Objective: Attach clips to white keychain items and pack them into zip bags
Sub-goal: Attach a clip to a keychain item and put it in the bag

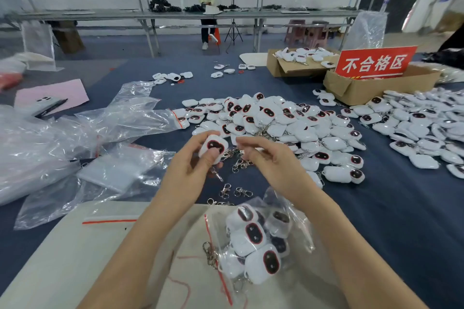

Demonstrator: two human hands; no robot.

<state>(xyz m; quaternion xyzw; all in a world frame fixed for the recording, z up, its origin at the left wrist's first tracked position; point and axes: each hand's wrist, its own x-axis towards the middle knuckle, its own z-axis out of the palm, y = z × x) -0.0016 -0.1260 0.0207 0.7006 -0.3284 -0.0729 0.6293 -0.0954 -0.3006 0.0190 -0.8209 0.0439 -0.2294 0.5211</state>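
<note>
My left hand (193, 158) grips a white keychain item (213, 147) with a dark red-rimmed face, and a metal clip (217, 175) hangs below it. My right hand (266, 155) hovers just right of it with fingers loosely curled; whether it pinches anything I cannot tell. Loose metal clips (234, 190) lie on the blue cloth beneath both hands. A big heap of white keychain items (276, 123) lies beyond. Near me a zip bag (293, 213) with a red seal holds several items with clips.
Empty zip bags (108, 120) are piled at the left. Two cardboard boxes (356, 88) with a red sign stand at the back right, with more white items (421, 128) spread at the right. A beige board (82, 253) lies at the near edge. A person sits at a far table.
</note>
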